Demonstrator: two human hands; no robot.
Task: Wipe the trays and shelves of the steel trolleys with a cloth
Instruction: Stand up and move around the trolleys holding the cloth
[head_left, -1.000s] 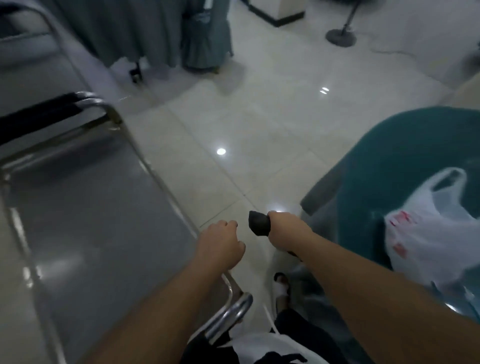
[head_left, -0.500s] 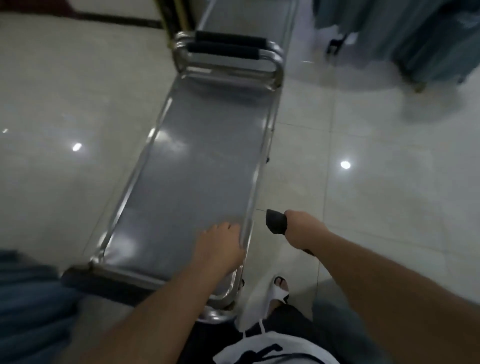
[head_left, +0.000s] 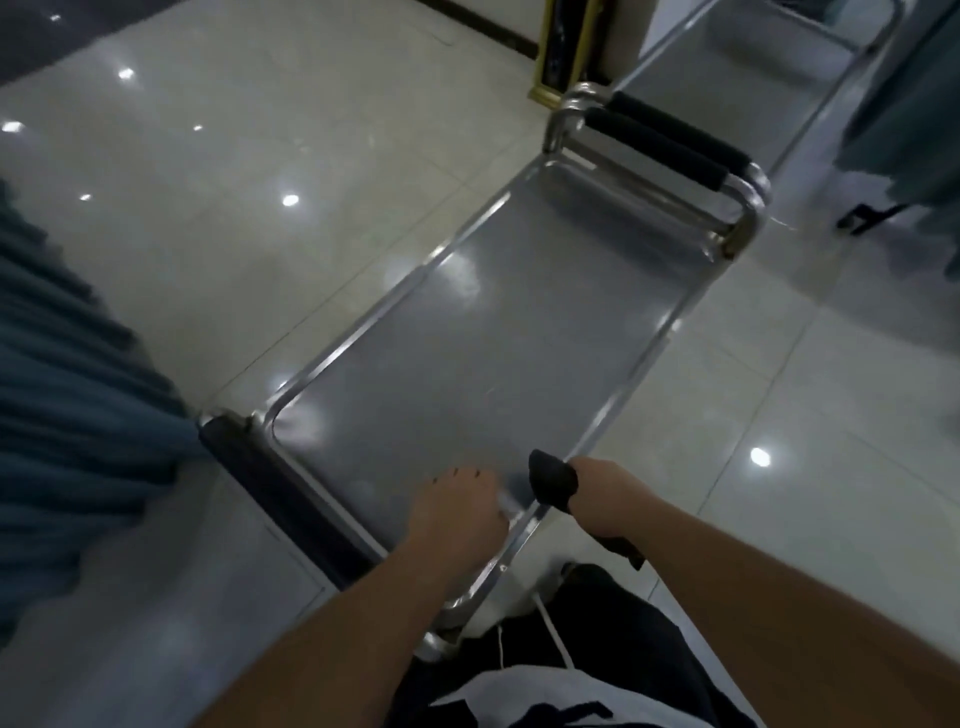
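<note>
A long steel trolley tray (head_left: 483, 332) runs from the lower middle toward the upper right, with two black-padded handles (head_left: 670, 140) at its far end. My left hand (head_left: 454, 512) rests on the tray's near right corner, its fingers lying over the steel rim. My right hand (head_left: 605, 493) hovers just off the tray's right edge and grips a dark cloth (head_left: 553, 480), bunched in the fist with one end sticking out toward the tray and another hanging below the wrist.
A second steel trolley (head_left: 753, 47) stands beyond the first at the upper right. Teal draped fabric (head_left: 67, 384) hangs at the left beside a black bar (head_left: 270, 499). Glossy tiled floor (head_left: 249, 171) surrounds the trolley. A gold-framed stand (head_left: 566, 52) is at the back.
My view swung left from a teal cloth-covered table to the trolley tray. My left hand came onto the tray's near corner; my right hand kept the cloth and closed in on the tray's edge.
</note>
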